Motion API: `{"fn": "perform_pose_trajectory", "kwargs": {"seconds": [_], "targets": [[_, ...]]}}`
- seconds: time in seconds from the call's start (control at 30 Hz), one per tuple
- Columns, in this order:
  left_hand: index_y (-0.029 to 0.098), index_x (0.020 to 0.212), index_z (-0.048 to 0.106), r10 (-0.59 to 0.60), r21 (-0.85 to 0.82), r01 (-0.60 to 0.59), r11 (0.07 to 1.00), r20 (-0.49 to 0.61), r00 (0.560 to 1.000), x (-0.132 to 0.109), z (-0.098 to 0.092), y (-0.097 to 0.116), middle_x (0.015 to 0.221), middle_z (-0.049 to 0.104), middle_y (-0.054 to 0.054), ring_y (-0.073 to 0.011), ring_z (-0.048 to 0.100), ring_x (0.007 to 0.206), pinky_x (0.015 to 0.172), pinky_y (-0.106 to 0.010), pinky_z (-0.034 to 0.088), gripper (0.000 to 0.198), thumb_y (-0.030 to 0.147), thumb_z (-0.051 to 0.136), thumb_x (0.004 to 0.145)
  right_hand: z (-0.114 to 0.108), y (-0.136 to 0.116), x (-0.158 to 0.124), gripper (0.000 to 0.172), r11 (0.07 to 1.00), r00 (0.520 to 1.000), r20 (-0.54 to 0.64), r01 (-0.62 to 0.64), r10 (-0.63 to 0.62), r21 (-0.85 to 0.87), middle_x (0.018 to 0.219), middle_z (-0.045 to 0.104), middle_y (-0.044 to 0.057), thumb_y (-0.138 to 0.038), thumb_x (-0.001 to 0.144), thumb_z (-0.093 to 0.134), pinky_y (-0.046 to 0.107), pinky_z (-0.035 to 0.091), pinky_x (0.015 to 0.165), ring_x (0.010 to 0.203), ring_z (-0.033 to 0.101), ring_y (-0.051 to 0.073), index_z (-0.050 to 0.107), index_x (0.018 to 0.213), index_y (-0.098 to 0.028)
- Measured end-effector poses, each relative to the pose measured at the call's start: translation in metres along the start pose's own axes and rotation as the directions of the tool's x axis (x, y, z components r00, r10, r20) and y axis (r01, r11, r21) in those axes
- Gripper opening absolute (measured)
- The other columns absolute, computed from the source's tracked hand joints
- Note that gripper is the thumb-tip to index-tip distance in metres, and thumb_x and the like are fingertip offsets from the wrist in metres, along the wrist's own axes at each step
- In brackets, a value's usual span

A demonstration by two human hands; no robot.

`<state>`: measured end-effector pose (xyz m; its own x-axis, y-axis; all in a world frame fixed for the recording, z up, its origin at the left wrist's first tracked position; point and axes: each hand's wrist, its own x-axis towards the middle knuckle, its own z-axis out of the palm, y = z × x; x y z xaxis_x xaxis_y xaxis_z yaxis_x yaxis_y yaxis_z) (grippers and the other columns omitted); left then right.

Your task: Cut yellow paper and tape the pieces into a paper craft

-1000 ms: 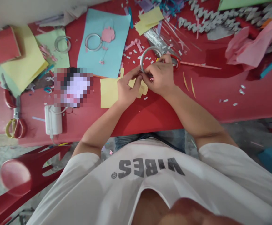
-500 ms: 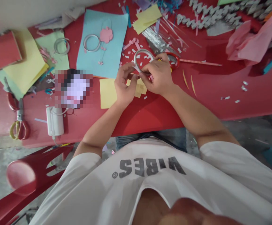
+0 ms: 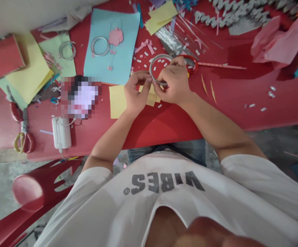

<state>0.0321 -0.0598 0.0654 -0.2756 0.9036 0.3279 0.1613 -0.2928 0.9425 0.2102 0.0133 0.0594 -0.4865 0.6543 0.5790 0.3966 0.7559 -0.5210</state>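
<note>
My right hand (image 3: 174,82) is closed around the lower right side of a thin, whitish roll of tape (image 3: 152,65), which stands tilted above the table. Close beside it, my left hand (image 3: 137,91) pinches thumb and forefinger together at the roll's lower left edge. Whatever is between those fingertips is too small to make out. Under the hands lie yellow paper pieces (image 3: 117,103), partly covered. Red-handled scissors (image 3: 194,65) rest just behind my right hand, mostly hidden by it.
A blue sheet (image 3: 95,70) carries another tape roll (image 3: 92,51) and a pink paper flower (image 3: 115,36). Further left are a phone (image 3: 84,97), a white power bank (image 3: 62,133) and scissors (image 3: 23,127). A striped pencil (image 3: 223,65) and pink paper (image 3: 274,51) lie right.
The roll of tape has shifted slightly right and turned in my right hand, so its ring shows rounder. My left fingertips have moved a little upward and closed together.
</note>
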Motion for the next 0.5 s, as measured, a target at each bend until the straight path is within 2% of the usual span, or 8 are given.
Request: {"fn": "perform_pose_trajectory", "kwargs": {"seconds": [0.1, 0.17, 0.23, 0.33, 0.43, 0.5], "targets": [[0.025, 0.095, 0.076, -0.065, -0.079, 0.068, 0.995, 0.037, 0.997, 0.004, -0.001, 0.005, 0.099, 0.074, -0.002, -0.0201, 0.076, 0.100, 0.095, -0.035, 0.063, 0.029, 0.054, 0.083, 0.097, 0.002, -0.001, 0.001, 0.047, 1.000, 1.000, -0.022, 0.015, -0.015, 0.001, 0.068, 0.053, 0.002, -0.061, 0.108, 0.058, 0.060, 0.054, 0.094, 0.073, 0.064, 0.028, 0.051, 0.076, -0.026], [0.025, 0.093, 0.075, -0.117, -0.188, 0.133, 0.973, 0.092, 0.989, 0.005, 0.001, 0.006, 0.092, 0.071, -0.001, -0.0177, 0.075, 0.092, 0.090, -0.032, 0.062, 0.026, 0.049, 0.082, 0.099, 0.005, 0.000, 0.002, 0.049, 0.999, 0.997, -0.064, 0.035, -0.034, 0.021, 0.066, 0.051, 0.001, -0.063, 0.107, 0.057, 0.060, 0.054, 0.094, 0.069, 0.061, 0.026, 0.050, 0.075, -0.027], [0.024, 0.092, 0.074, -0.185, -0.316, 0.225, 0.922, 0.153, 0.971, 0.002, 0.005, 0.008, 0.087, 0.068, 0.000, -0.0160, 0.073, 0.086, 0.086, -0.030, 0.061, 0.024, 0.045, 0.080, 0.101, 0.007, -0.001, 0.003, 0.050, 0.997, 0.991, -0.116, 0.067, -0.062, 0.042, 0.063, 0.048, 0.000, -0.064, 0.107, 0.055, 0.060, 0.054, 0.094, 0.065, 0.058, 0.025, 0.048, 0.075, -0.027], [0.023, 0.089, 0.069, -0.338, -0.447, 0.395, 0.803, 0.203, 0.919, -0.003, 0.009, 0.017, 0.086, 0.064, 0.000, -0.0159, 0.073, 0.086, 0.086, -0.029, 0.060, 0.023, 0.037, 0.077, 0.105, 0.007, -0.007, 0.004, 0.048, 0.991, 0.981, -0.164, 0.117, -0.106, 0.058, 0.062, 0.047, -0.002, -0.063, 0.107, 0.053, 0.059, 0.054, 0.095, 0.062, 0.054, 0.022, 0.046, 0.076, -0.027], [0.023, 0.087, 0.064, -0.467, -0.521, 0.482, 0.704, 0.171, 0.868, 0.001, 0.002, 0.029, 0.091, 0.065, -0.001, -0.0168, 0.074, 0.095, 0.091, -0.029, 0.060, 0.028, 0.037, 0.064, 0.112, 0.003, -0.017, 0.002, 0.042, 0.968, 0.960, -0.191, 0.228, -0.205, 0.107, 0.063, 0.050, -0.004, -0.059, 0.106, 0.056, 0.056, 0.053, 0.094, 0.060, 0.049, 0.020, 0.044, 0.080, -0.028], [0.024, 0.090, 0.062, -0.473, -0.578, 0.446, 0.683, 0.116, 0.874, 0.010, -0.011, 0.033, 0.097, 0.066, -0.001, -0.0155, 0.073, 0.098, 0.093, -0.027, 0.060, 0.032, 0.038, 0.052, 0.116, -0.001, -0.021, 0.002, 0.042, 0.958, 0.951, -0.198, 0.263, -0.238, 0.116, 0.063, 0.050, -0.003, -0.058, 0.108, 0.051, 0.057, 0.053, 0.094, 0.060, 0.049, 0.021, 0.044, 0.079, -0.028]]}}
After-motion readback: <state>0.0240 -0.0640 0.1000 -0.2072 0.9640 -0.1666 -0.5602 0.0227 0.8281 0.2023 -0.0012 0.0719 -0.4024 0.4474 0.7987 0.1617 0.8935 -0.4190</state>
